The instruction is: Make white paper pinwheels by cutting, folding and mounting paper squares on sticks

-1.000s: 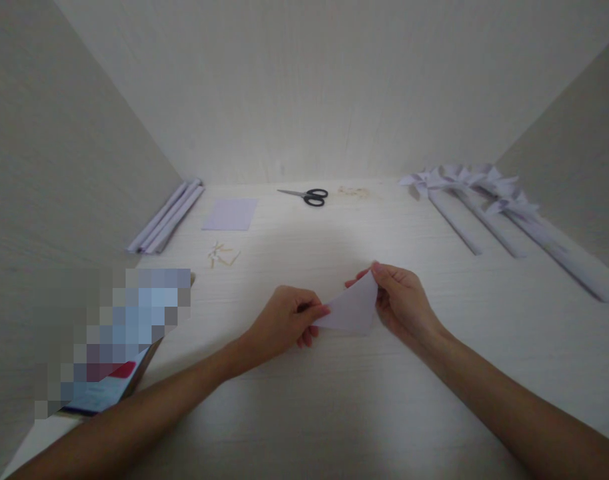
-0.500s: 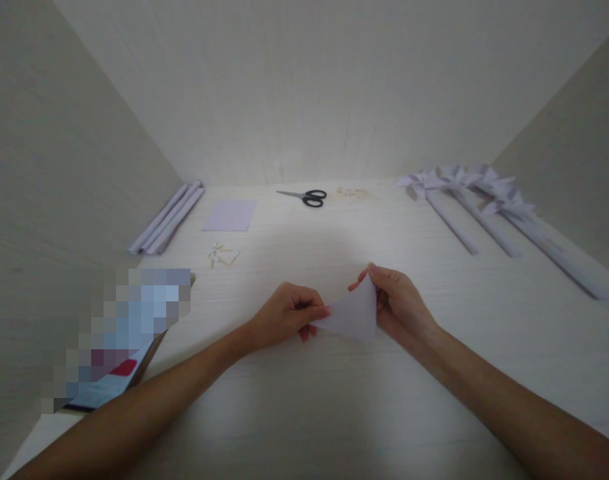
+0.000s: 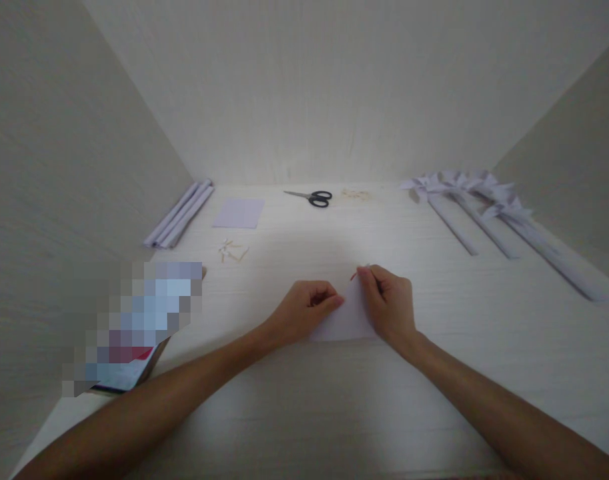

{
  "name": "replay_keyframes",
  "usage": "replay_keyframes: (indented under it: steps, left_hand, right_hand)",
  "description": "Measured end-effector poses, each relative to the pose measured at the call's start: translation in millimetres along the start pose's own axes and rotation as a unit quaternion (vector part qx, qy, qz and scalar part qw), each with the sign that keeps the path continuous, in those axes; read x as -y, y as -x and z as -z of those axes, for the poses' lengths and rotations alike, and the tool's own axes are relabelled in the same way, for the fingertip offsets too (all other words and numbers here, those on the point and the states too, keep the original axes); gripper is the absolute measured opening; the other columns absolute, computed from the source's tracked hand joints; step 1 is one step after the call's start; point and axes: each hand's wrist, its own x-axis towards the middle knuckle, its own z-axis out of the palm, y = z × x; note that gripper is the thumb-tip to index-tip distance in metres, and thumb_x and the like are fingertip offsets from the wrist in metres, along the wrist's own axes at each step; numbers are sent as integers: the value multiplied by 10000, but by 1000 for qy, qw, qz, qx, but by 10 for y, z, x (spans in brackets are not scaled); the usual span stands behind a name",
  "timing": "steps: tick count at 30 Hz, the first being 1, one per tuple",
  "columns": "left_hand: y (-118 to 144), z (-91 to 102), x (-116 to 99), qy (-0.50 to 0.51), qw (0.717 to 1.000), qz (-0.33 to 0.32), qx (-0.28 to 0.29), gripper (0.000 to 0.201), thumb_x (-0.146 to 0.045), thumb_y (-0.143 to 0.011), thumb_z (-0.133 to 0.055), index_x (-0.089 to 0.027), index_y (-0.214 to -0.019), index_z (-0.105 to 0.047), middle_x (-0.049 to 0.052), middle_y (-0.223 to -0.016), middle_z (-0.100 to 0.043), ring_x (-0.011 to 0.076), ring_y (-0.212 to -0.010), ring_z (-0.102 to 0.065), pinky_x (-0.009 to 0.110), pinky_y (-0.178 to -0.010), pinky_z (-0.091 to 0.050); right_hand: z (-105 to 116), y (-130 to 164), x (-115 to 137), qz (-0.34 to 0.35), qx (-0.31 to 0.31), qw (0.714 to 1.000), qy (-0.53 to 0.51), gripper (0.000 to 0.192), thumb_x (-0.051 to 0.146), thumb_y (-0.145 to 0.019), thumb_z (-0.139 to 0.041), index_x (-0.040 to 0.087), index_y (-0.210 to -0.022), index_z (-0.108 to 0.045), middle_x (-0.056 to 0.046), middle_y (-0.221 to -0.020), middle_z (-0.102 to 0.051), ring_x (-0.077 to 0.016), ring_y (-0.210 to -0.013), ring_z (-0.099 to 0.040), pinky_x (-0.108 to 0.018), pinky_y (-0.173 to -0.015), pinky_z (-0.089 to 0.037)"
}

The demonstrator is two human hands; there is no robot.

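Near the front middle of the table (image 3: 294, 413), the folded white paper (image 3: 345, 319) is lying between your two hands. Your left hand (image 3: 307, 310) is curling its fingers shut, pinching the paper's left edge, while your right hand (image 3: 387, 303) is pressing down on its right side with fingers bent over it. Farther back, scissors (image 3: 312, 197) and a lilac paper square (image 3: 238, 213) are lying; rolled paper tubes (image 3: 179, 215) are resting left, and paper pinwheels (image 3: 484, 200) right.
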Motion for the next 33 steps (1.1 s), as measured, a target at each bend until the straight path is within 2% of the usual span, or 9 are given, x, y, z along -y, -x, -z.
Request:
replay_keyframes:
  steps: [5,11,15,19,23,27,29,33]
  left_hand:
    - [7,-47,0,-65,996,-25,-63,297,-349,-758,-427,-146,-543,-450,-51,-503,-364,66,-482,-317,199,-447,-247]
    - [11,-37,-21,-157,981,-70,-90,275,-294,-780,-412,-150,-554,-475,-49,-493,-408,70,-488,-361,207,-489,-272]
    - [15,-25,-17,-136,984,-65,-100,293,-311,-770,-433,-145,-537,-494,-41,-496,-428,69,-491,-372,202,-479,-279]
    - [5,-26,-3,-88,991,-37,-97,292,-344,-747,-462,-139,-555,-544,-30,-503,-458,76,-502,-385,200,-467,-286]
    - [-12,-19,22,-41,995,-1,-88,286,-367,-725,-483,-137,-558,-518,-41,-488,-430,67,-467,-361,190,-425,-263]
    - [-9,16,51,-70,995,-38,-55,244,-335,-745,-458,-142,-607,-513,-46,-513,-433,64,-481,-365,185,-442,-274]
    - [-6,30,53,-92,992,-58,-58,226,-304,-752,-444,-142,-622,-533,-38,-529,-453,71,-507,-388,188,-466,-292]
    - [-15,30,25,-58,995,-36,-78,209,-273,-728,-467,-135,-604,-563,-26,-522,-486,76,-508,-410,188,-470,-310]
  right_hand:
    - [-36,33,46,6,-9,1000,14,345,301,-836,-364,168,-545,-495,4,-474,-478,-94,-435,-399,-236,-461,-269]
    - [-38,33,49,-1,-23,1000,9,351,285,-825,-382,187,-488,-374,43,-418,-344,-77,-398,-319,-231,-417,-212]
    - [-40,37,57,0,-27,1000,-5,367,273,-824,-384,195,-477,-293,53,-411,-290,-72,-390,-282,-234,-408,-190]
    - [-40,43,63,1,-17,1000,-18,363,275,-824,-383,196,-480,-297,55,-412,-282,-73,-388,-277,-236,-409,-191]
    - [-39,32,49,-10,-24,999,-30,368,281,-816,-395,195,-474,-291,54,-419,-281,-76,-403,-276,-238,-416,-195]
    - [-37,5,9,-47,-32,996,-66,357,306,-818,-398,187,-484,-357,44,-446,-323,-83,-432,-315,-232,-422,-224]
    - [-37,-6,-11,-56,-32,995,-79,350,318,-817,-399,182,-494,-396,38,-456,-355,-87,-442,-340,-231,-424,-236]
    - [-39,-11,-38,-64,-31,993,-98,361,340,-811,-410,179,-488,-420,37,-440,-361,-88,-428,-331,-232,-411,-226]
